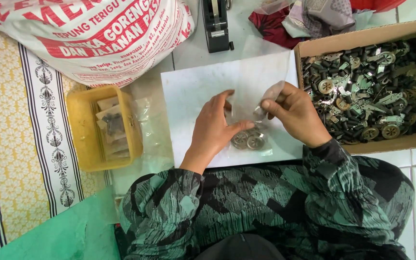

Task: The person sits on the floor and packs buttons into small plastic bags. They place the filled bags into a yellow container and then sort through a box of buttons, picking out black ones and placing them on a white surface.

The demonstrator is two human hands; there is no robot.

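Over the white sheet [188, 91] on the tiled floor, both hands are working one clear plastic bag [256, 91]. Left hand [213, 127] is lying with fingers spread, thumb tip pressing the bag's lower part, just above two round metal wheels [248, 140] sitting inside the bag's bottom. Right hand [294, 113] is pinching the bag's side between thumb and forefinger, clamped on the film; something small and grey is showing at the pinch, too blurred to identify.

Room: bare sheet is lying open above and left of the hands. Right edge is crowded by a cardboard box [362, 36] of mixed black and metal parts, touching the sheet. Yellow tray [80, 130] of filled bags is sitting well left, a black tape dispenser [216, 24] above.

Hidden: printed sack [87, 33], cloth pile [309, 17] and box are cut off by the frame; patterned sleeves are covering both wrists
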